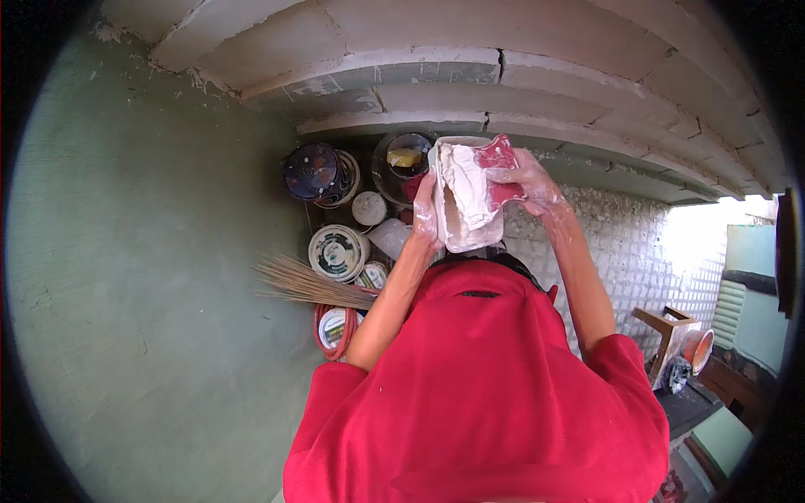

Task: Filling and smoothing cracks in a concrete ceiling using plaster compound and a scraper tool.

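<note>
In front of my chest, my left hand is closed around the left side of a white rectangular plastic tub. Thick white paste fills much of it and rises in a ridged lump. On the far right side of the tub, my right hand grips a red flat spreader with a wavy outline. The spreader lies against the paste, and part of it is covered by my fingers. White smears coat both hands and the right forearm.
Left of me, along the green wall, stand several paint buckets, a dark-lidded bucket and a broom of thin sticks. A yellow sponge sits at the back. On the right are a wooden stool and an orange bowl.
</note>
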Available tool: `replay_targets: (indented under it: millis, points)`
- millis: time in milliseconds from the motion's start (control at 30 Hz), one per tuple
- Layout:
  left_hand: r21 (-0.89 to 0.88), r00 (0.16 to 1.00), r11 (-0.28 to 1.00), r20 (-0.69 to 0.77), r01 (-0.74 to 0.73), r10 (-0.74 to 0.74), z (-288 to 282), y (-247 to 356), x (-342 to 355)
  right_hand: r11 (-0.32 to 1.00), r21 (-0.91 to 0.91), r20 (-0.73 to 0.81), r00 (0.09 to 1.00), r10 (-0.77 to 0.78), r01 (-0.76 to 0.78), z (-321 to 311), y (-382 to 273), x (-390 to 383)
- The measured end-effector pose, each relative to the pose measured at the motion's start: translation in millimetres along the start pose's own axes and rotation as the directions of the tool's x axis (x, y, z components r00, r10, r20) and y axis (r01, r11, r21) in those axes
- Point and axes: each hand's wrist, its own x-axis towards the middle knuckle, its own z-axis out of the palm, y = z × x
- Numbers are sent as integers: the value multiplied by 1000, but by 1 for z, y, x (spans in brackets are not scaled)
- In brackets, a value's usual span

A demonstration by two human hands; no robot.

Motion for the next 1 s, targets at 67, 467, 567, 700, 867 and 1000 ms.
replay_targets:
  millis: [67, 467, 567, 700, 867, 1000]
  points:
    - [-6, 1000, 1000, 14, -6, 6, 5, 2, 3, 999, 40, -3, 1000, -8, 8, -2, -1, 1]
    - [-263, 982, 962, 149, -75, 117, -6, 17, 25, 942, 271, -103, 979, -174, 196, 2, -2, 14]
    - [-197, 984, 971, 88, -138, 157, -15, 25, 33, 912, 301, -194, 954, -228, 279, 10, -28, 33]
    - [-230, 983, 962, 74, -147, 168, -21, 32, 36, 811, 388, -319, 889, -328, 438, 11, -42, 79]
    - [-259, 982, 954, 74, -148, 172, -27, 36, 32, 603, 525, -521, 787, -330, 601, 18, -36, 144]
    - [-254, 984, 955, 54, -153, 172, -28, 36, 27, 698, 236, -791, 551, -265, 676, 38, -39, 196]
